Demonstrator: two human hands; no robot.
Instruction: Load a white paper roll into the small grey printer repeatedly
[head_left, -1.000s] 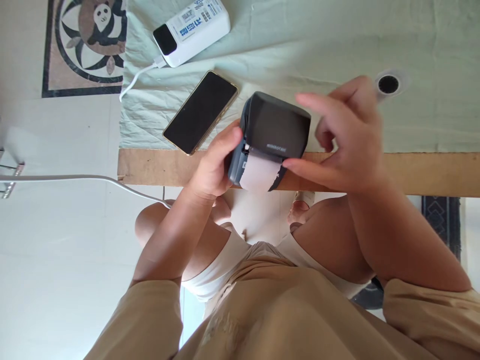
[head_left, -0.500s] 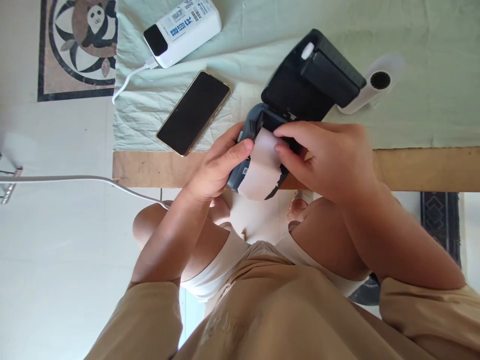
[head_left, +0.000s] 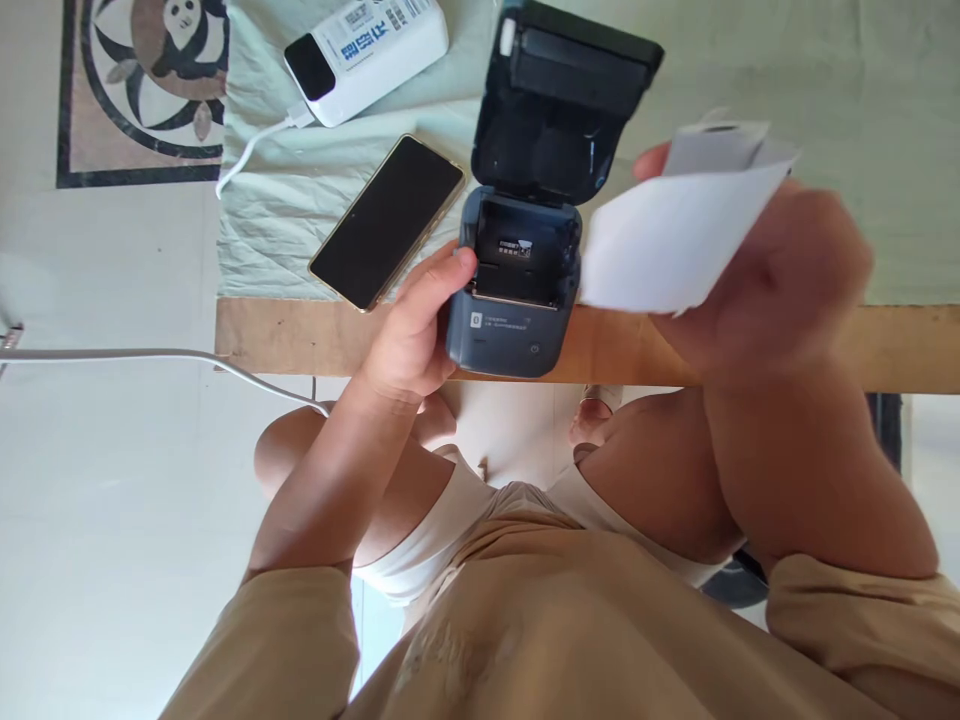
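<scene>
My left hand [head_left: 424, 325] is closed around the left side of a small dark label printer [head_left: 514, 335], thumb on its edge. The printer's lid [head_left: 555, 110] stands open, tipped back toward the far side. Its paper bay shows a small printed sticker inside and no roll. To the right of the printer, my right hand [head_left: 787, 270] grips a white paper roll [head_left: 675, 235], whose loose end hangs out to the left. The right fingers are blurred and partly hidden behind the paper.
A black-screened phone [head_left: 388, 222] lies left of the printer on the pale green cloth [head_left: 862, 120]. Beyond it sits a white power bank [head_left: 382, 60] with a white cable [head_left: 255, 160] plugged in. The wooden table edge [head_left: 322, 340] runs along the front.
My right hand has lifted the paper roll out of the printer and moved it right. The printer has turned more upright in my left hand, showing its bare bay.
</scene>
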